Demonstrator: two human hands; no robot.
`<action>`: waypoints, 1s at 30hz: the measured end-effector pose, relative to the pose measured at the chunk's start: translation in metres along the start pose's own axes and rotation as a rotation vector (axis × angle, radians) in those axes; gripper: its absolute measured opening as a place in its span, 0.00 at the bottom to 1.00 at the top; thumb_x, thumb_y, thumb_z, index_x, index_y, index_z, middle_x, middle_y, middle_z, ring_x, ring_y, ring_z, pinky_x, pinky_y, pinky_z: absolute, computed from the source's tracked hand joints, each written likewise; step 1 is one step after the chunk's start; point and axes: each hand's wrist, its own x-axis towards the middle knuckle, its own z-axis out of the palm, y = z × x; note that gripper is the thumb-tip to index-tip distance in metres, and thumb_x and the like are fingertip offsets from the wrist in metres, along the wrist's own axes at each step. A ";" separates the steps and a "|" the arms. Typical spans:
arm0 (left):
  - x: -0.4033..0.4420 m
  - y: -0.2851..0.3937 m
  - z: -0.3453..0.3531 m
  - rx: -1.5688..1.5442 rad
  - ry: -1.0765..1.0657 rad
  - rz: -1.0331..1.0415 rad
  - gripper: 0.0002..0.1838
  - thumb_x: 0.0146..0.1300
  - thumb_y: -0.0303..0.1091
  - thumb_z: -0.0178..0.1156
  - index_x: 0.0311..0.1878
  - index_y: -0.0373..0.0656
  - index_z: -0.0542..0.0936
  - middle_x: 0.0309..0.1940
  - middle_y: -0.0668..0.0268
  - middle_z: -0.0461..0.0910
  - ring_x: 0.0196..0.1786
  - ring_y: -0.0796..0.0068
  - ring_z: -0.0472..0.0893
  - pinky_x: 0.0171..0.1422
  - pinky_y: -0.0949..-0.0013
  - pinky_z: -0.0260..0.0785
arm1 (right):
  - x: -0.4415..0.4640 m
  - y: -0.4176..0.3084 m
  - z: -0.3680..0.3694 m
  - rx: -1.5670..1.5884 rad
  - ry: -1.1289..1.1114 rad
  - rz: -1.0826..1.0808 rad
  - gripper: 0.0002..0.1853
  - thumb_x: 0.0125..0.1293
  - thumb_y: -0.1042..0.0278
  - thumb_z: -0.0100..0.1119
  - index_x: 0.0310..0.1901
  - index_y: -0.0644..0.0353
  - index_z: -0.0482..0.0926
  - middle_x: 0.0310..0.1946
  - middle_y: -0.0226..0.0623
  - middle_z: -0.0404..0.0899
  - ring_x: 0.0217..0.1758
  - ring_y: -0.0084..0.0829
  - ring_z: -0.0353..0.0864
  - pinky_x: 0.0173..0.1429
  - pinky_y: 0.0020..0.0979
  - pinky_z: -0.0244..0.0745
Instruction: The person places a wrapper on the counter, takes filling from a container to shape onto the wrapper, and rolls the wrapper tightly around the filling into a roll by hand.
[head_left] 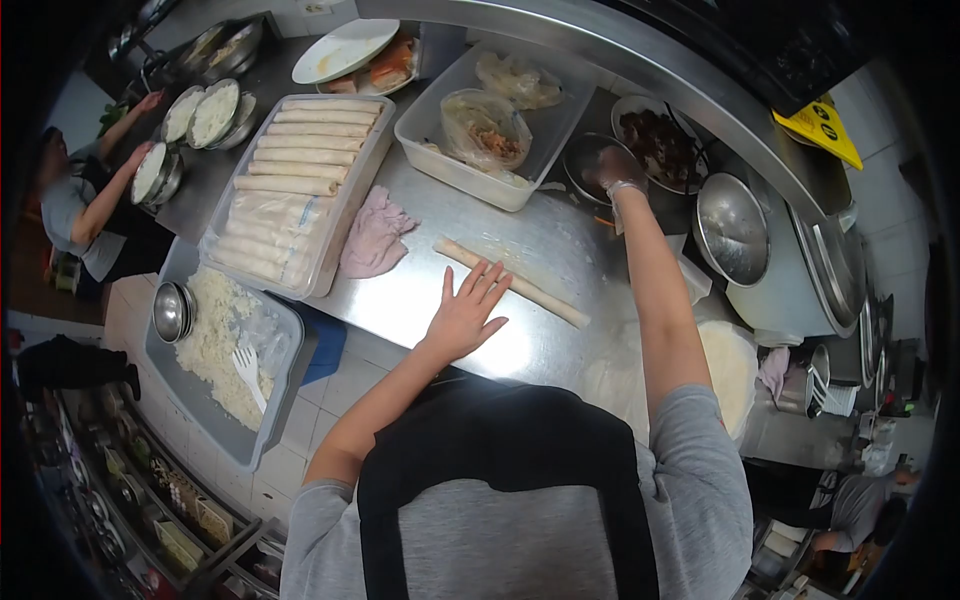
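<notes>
My left hand (467, 312) lies spread with its fingertips on a long, thin, pale roll (540, 295) on the steel table (400, 310). Over a dark-looking metal bowl (577, 176) at the upper right reaches my right hand (615, 172), its wrist wrapped in something clear like plastic. The fingers of that hand are blurred and dark, so what they hold cannot be made out. A crumpled pink cloth (376, 235) lies left of the roll. Several similar rolls fill a clear plastic tub (388, 125), some under plastic wrap. Round pale sheets (728, 375) lie beside my right arm.
A tub (410, 130) holds bagged filling. Dark food (657, 140) fills a bowl near a steel bowl (732, 228). A grey tray (290, 400) holds rice and a white fork (249, 375). One person (80, 205) handles bowls at left; another (865, 510) is at lower right.
</notes>
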 end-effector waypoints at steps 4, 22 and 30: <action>-0.001 0.000 0.000 -0.031 -0.016 -0.015 0.36 0.67 0.50 0.54 0.74 0.48 0.57 0.77 0.62 0.51 0.79 0.59 0.47 0.74 0.31 0.37 | 0.017 0.017 0.023 -0.005 0.028 0.002 0.22 0.54 0.51 0.65 0.43 0.61 0.84 0.45 0.50 0.83 0.50 0.48 0.82 0.55 0.44 0.75; 0.002 -0.001 -0.001 -0.020 0.006 0.006 0.36 0.67 0.48 0.54 0.75 0.48 0.57 0.76 0.62 0.52 0.78 0.58 0.48 0.74 0.32 0.39 | -0.149 -0.004 0.032 0.157 -0.550 -0.242 0.20 0.41 0.54 0.76 0.26 0.61 0.79 0.28 0.45 0.81 0.33 0.44 0.80 0.39 0.40 0.73; 0.000 0.000 0.000 -0.014 0.003 0.007 0.36 0.67 0.49 0.53 0.75 0.48 0.57 0.76 0.62 0.52 0.78 0.58 0.48 0.74 0.32 0.39 | -0.131 -0.044 0.033 0.224 -0.446 -0.014 0.26 0.44 0.44 0.73 0.33 0.61 0.84 0.36 0.47 0.84 0.43 0.45 0.84 0.48 0.43 0.76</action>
